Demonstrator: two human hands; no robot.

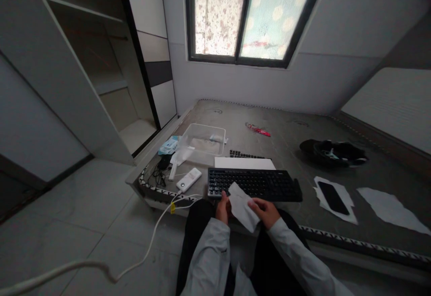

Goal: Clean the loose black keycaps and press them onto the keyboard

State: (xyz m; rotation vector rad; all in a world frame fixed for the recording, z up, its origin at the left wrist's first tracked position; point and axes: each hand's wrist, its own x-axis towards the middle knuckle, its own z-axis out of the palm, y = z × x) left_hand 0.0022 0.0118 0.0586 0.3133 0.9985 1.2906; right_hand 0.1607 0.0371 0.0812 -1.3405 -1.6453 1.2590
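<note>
A crumpled white tissue (243, 208) hangs between my two hands, just in front of a black keyboard (252, 185). My right hand (266, 212) pinches its right side between thumb and fingers. My left hand (222, 208) is closed at the tissue's left edge, thumb pointing up near the keyboard's front left corner; its fingers are partly hidden behind the tissue. The keyboard lies flat, keys up, near the front edge of the bed. Behind it lie a white board-like piece (245, 163) and a strip of black keys (247, 154).
Left of the keyboard are a white power strip (189, 180) with a cable, a clear plastic bin (205, 141) and a blue packet (169, 145). Rightward lie a phone (333, 197) on white paper, another white sheet (392, 206) and a black bag-like item (332, 152). A red item (261, 130) lies farther back.
</note>
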